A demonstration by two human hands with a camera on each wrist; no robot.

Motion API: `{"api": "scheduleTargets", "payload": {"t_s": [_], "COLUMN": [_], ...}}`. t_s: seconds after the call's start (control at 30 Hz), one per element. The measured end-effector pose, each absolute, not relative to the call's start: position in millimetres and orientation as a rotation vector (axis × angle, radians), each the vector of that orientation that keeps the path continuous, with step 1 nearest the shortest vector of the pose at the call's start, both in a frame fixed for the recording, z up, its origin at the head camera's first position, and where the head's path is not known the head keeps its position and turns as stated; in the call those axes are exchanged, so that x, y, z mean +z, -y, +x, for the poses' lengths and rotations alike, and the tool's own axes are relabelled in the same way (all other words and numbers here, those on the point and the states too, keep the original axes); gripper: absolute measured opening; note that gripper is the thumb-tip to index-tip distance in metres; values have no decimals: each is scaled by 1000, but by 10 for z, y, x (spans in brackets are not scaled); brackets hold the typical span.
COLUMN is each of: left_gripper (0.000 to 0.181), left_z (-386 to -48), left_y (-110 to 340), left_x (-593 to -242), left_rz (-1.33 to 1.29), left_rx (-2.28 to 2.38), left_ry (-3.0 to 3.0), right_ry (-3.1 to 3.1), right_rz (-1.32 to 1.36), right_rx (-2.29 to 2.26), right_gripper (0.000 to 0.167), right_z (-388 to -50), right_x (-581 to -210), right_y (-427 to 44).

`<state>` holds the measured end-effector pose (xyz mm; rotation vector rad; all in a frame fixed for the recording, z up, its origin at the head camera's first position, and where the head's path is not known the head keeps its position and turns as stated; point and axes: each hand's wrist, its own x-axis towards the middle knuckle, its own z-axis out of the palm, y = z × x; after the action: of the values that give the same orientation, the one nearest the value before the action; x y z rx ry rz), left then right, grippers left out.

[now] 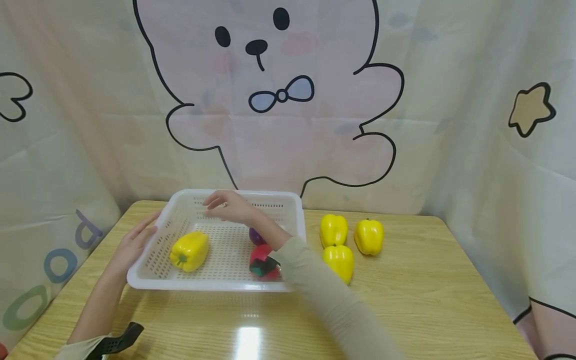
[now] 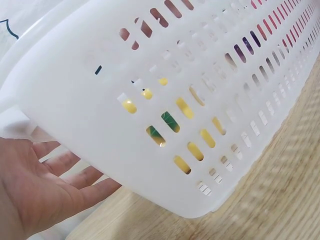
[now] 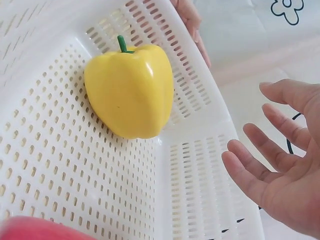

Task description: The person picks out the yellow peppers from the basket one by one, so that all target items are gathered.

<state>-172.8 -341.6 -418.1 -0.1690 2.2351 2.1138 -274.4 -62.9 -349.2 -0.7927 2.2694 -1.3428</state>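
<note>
A white perforated plastic basket [image 1: 220, 285] stands on the table. My left hand [image 1: 133, 246] rests along its left outer side, fingers extended against the wall below the rim, as the left wrist view [image 2: 45, 185] also shows. Over the basket's back part hovers my right hand [image 1: 231, 207], fingers spread and relaxed, holding nothing. A yellow bell pepper [image 1: 190, 251] with a green stem lies in the basket's left half. On the right side are a purple round thing [image 1: 256, 237] and a red thing [image 1: 261, 253], both partly covered by my right forearm and the dark wrist gear.
Three more yellow bell peppers, a back-left one [image 1: 333, 230], a right one [image 1: 369, 236] and a front one [image 1: 339, 262], sit on the wooden table [image 1: 418, 295] right of the basket. A printed curtain [image 1: 427, 165] hangs behind the table and at both sides.
</note>
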Motion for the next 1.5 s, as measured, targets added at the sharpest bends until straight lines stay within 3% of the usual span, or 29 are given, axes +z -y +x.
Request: {"api": "scheduleTargets", "payload": {"t_s": [0.73,1.5], "left_gripper": [53,49], "left_z": [-1710,-1717], "left_y": [3415,3398], "left_x": [-4195,-4175], "left_rz": [-142,-147], "left_rx": [2146,2175], "left_ry": [-2250,-2227], "right_ry": [-2262,-2245], "right_rz": [-878,-1031], "right_rx": [-1310,-1040], "right_gripper": [38,47], "right_z": [-2729,-2746], "right_x": [-3628,-3820], "right_y": [908,904]}}
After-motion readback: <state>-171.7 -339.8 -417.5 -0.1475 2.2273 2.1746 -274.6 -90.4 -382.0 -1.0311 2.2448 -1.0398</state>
